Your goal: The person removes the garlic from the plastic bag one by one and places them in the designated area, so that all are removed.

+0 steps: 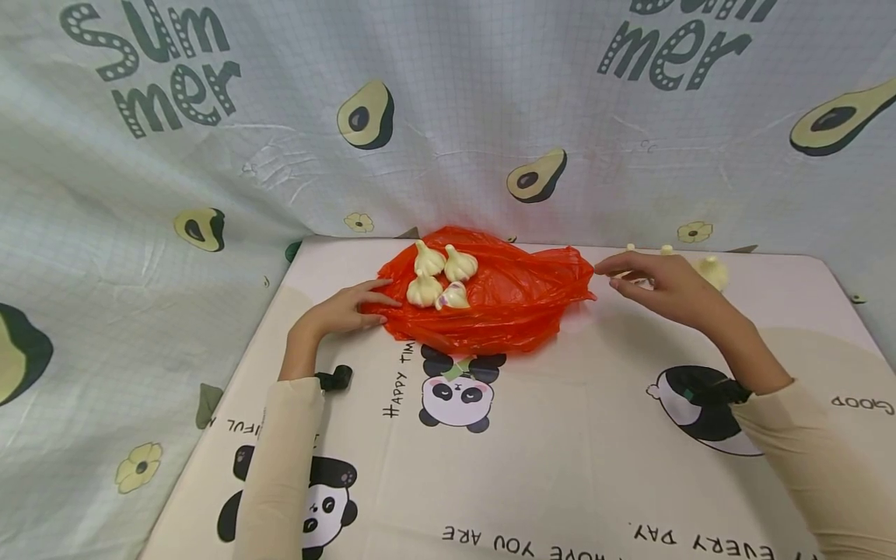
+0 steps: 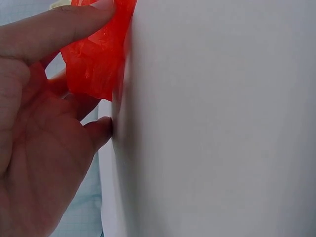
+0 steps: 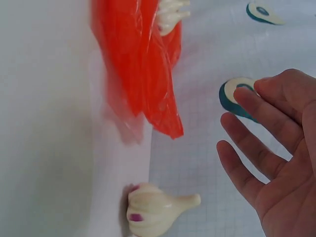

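Observation:
A red plastic bag (image 1: 518, 327) lies spread at the back middle of the table, its mouth turned up. Several white garlic bulbs (image 1: 424, 291) sit together in its left part, one with purple marks. My left hand (image 1: 348, 306) is at the bag's left edge; the left wrist view has the thumb (image 2: 94, 17) on the red plastic and other fingers behind it, so the edge lies between them. My right hand (image 1: 665, 288) hovers by the bag's right end, fingers loosely bent and holding nothing. The right wrist view shows it apart from the bag (image 3: 158, 103).
More garlic bulbs stand behind my right hand, partly hidden by it; one garlic bulb (image 1: 712, 272) shows at its right. The tablecloth (image 1: 546, 451) bears printed pandas and lettering. A hanging cloth (image 1: 448, 117) with avocado prints borders the table at the back and left.

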